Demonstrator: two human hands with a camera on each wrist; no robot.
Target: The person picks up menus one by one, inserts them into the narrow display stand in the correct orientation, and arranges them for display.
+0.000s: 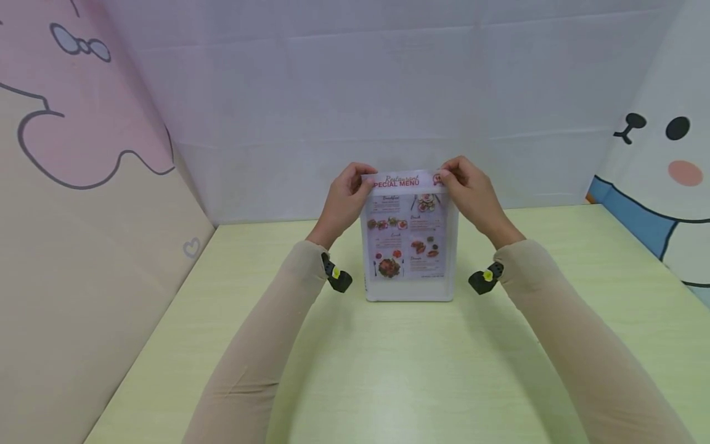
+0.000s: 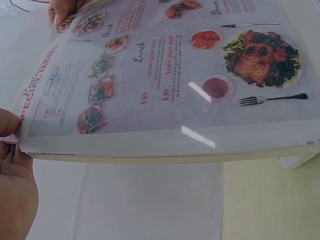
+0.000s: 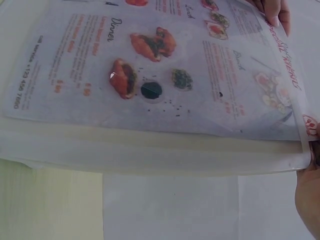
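Clear acrylic menu stand (image 1: 409, 290) sits upright mid-tabletop (image 1: 355, 370), near the back wall, base flat on the surface. Printed menu sheet (image 1: 409, 234) is in its slot, top edge sticking out above the acrylic.

Left hand (image 1: 345, 198) pinches the sheet's top-left corner, thumb in front and fingers behind. Right hand (image 1: 470, 191) pinches the top-right corner the same way. Both are clenched on paper, not on the stand, as far as the head view shows; the wrist views crop the hands to a sliver, so exact finger contact with the acrylic is hard to call.

Sheet: white, red "SPECIAL MENU" header, sections for breakfast, lunch, dinner, small food photos, red prices. The left wrist view shows glare streaks on the acrylic face (image 2: 200, 135) over the print.

Handling, my read:
- Sheet is light, thin and floppy. It bows if gripped at one corner, so a two-corner hold at the top edge is the right one.
- It probably creases easily if forced at an angle against the slot walls.
- Stand is stiff, smooth, likely slippery, and light enough to tip or skate on the tabletop when the sheet drags.
- To hold the stand, take the side edges or base, not the face.
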